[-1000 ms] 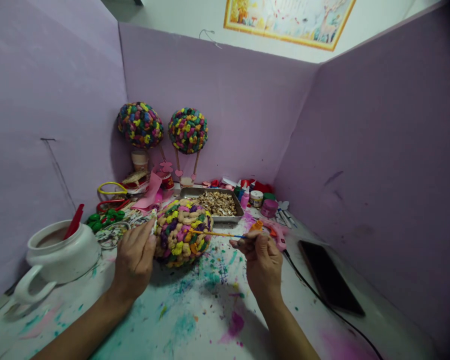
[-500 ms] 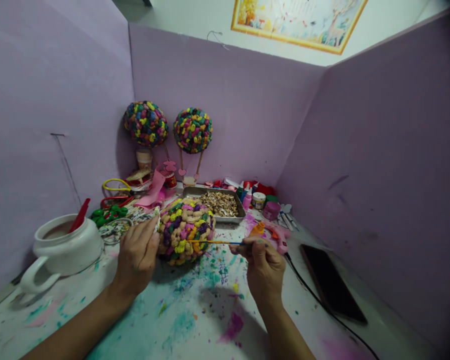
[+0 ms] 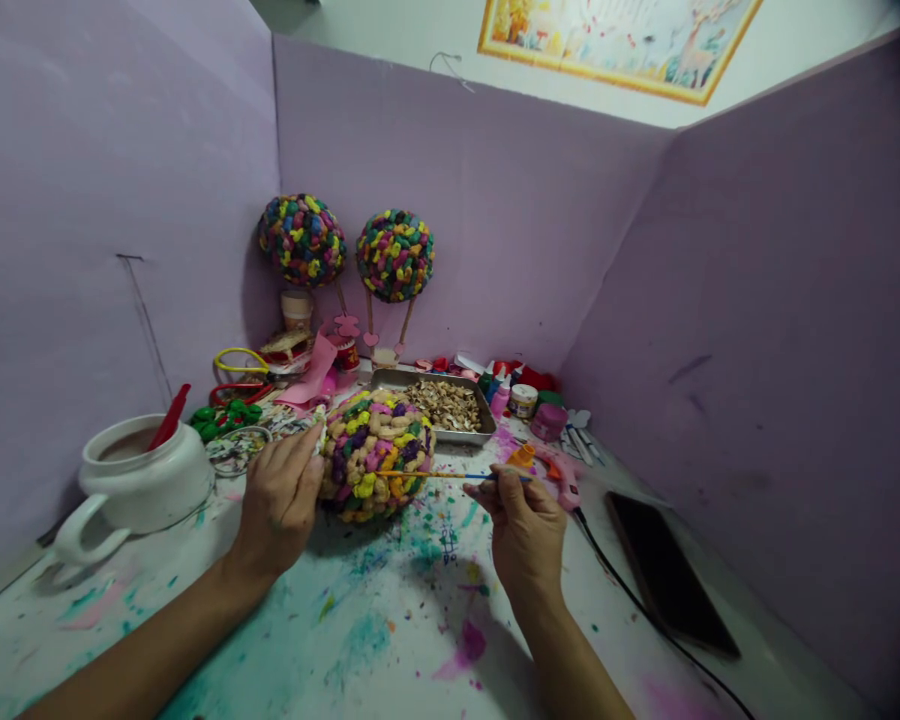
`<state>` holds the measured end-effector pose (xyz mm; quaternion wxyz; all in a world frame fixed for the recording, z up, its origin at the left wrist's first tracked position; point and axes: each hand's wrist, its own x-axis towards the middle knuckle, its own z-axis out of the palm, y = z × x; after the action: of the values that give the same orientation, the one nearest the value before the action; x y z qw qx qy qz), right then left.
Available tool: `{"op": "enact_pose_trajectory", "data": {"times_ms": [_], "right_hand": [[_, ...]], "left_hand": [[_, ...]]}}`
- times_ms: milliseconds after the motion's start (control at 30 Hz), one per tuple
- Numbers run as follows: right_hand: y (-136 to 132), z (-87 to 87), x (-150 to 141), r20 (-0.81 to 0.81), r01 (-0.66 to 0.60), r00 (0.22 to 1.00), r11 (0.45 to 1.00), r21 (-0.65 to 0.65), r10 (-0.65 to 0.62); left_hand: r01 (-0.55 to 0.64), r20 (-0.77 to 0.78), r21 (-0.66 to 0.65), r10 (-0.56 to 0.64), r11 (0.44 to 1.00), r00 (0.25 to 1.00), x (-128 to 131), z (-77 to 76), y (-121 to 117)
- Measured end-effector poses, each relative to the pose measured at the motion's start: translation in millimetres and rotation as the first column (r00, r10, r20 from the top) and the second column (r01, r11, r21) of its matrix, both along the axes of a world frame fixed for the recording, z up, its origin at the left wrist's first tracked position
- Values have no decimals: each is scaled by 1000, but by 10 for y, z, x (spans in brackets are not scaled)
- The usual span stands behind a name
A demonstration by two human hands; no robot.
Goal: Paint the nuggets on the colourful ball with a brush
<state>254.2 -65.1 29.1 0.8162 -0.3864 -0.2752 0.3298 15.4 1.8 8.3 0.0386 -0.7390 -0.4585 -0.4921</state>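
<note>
A bumpy ball [image 3: 381, 440], covered in shell-like lumps painted yellow, purple, pink, orange and green with many still tan, is on the table in front of me. My left hand [image 3: 283, 498] grips its left side, with something white and crumpled near the fingertips; the far fingers are partly hidden. Between the thumb and fingers of my right hand [image 3: 526, 525] is a thin paintbrush [image 3: 439, 475], held level, its tip against the front of the ball near a yellow lump.
Behind the ball lies a metal tray [image 3: 484, 437] of shell pieces. Two painted balls [image 3: 302, 240] on sticks stand at the back. A white mug [image 3: 150, 490] is at left. Paint jars [image 3: 523, 401], a pink glue gun [image 3: 566, 488] with its cord and a phone [image 3: 671, 570] lie right.
The brush tip has shifted slightly left and up on the ball. The whole view has tilted a little; both hands keep their holds.
</note>
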Motion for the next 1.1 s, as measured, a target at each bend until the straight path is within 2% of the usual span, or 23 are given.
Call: {"op": "enact_pose_trajectory", "data": {"times_ms": [200, 367, 700, 900, 1100], "right_hand": [[-23, 16, -4, -25, 35, 999, 999, 10, -34], [-43, 48, -7, -24, 38, 999, 998, 52, -37], [-32, 24, 38, -26, -140, 989, 986, 94, 143], [5, -25, 12, -67, -172, 982, 983, 61, 176], [63, -42, -19, -105, -197, 976, 980, -41, 192]], "left_hand": [[67, 29, -74, -65, 995, 997, -62, 76, 35], [56, 44, -83, -53, 995, 998, -68, 85, 50], [52, 63, -70, -48, 996, 997, -59, 34, 65], [56, 49, -53, -53, 997, 997, -57, 19, 66], [51, 43, -47, -49, 998, 998, -48, 22, 48]]}}
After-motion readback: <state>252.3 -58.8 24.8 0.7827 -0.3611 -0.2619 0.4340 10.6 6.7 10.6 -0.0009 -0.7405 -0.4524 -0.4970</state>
